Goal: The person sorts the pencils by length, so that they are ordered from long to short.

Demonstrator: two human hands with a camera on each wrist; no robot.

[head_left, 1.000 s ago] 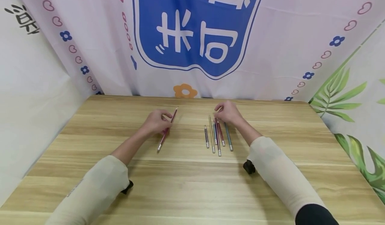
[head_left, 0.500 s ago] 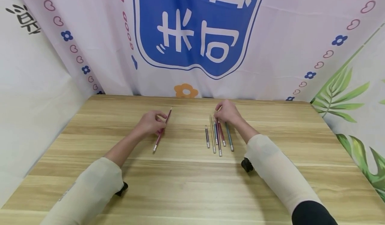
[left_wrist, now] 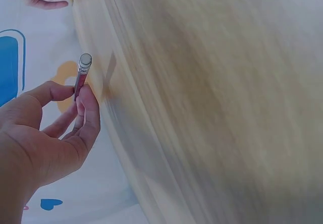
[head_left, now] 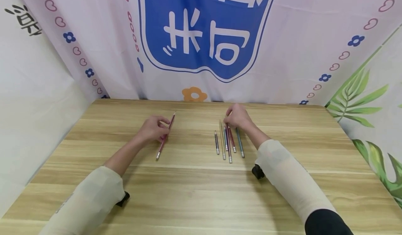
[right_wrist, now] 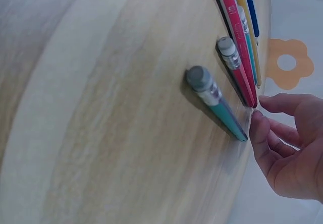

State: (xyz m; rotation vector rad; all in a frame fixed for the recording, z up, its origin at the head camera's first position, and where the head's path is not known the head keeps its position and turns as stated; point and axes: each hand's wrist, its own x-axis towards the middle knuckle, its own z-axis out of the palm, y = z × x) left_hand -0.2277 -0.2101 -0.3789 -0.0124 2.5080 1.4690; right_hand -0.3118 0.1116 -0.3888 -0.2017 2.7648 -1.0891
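Observation:
Between thumb and fingers, my left hand (head_left: 154,128) pinches a dark red pencil (head_left: 161,148) with a white eraser end toward me. In the left wrist view, this pencil (left_wrist: 82,75) shows its metal ferrule and eraser pointing at the camera. Right of centre, my right hand (head_left: 237,115) bends over the far ends of several loose pencils. In the right wrist view, thumb and index finger of the right hand (right_wrist: 290,143) pinch the far end of a red pencil (right_wrist: 239,37); fingertips partly hide the contact. A teal pencil (right_wrist: 228,120) lies beside them.
A short dark pencil (head_left: 216,142) and a yellow pencil (head_left: 222,141) lie at the group's left side. The wooden table (head_left: 194,193) ends at the back against a hanging printed cloth (head_left: 125,78).
My left hand has moved left with the dark red pencil in its fingers. The right hand stays nearly still at the far ends of the pencils.

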